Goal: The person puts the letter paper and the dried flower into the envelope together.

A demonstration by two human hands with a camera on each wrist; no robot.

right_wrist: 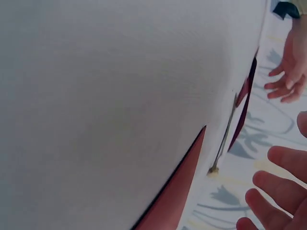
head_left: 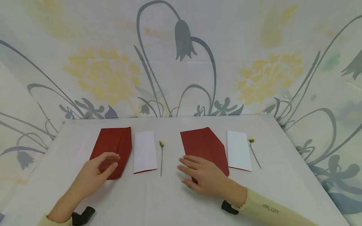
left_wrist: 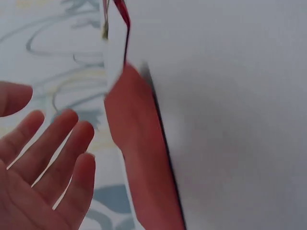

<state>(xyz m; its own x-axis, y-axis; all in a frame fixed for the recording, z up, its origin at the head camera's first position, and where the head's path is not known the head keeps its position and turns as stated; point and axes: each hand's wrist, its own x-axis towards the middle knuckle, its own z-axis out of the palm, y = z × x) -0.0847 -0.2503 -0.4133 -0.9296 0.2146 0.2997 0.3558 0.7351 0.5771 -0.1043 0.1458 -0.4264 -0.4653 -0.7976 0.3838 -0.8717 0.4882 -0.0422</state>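
Two red envelopes lie on the white table (head_left: 169, 204). Over the near end of the left envelope (head_left: 116, 141) my left hand (head_left: 111, 161) hovers with relaxed fingers and holds nothing. In the left wrist view that hand (left_wrist: 43, 163) shows an open palm beside the envelope (left_wrist: 139, 158). My right hand (head_left: 186, 171) lies flat, fingers straight, over the near left corner of the right envelope (head_left: 205, 146). The right wrist view shows its fingers (right_wrist: 278, 191) near that envelope (right_wrist: 177, 191) and a flower stem (right_wrist: 224, 136).
A white card (head_left: 145, 150) and a dried flower (head_left: 161, 157) lie right of the left envelope. Another white card (head_left: 238, 150) and flower (head_left: 253, 150) lie right of the right envelope. A flower-print cloth backdrop rises behind and at both sides of the table.
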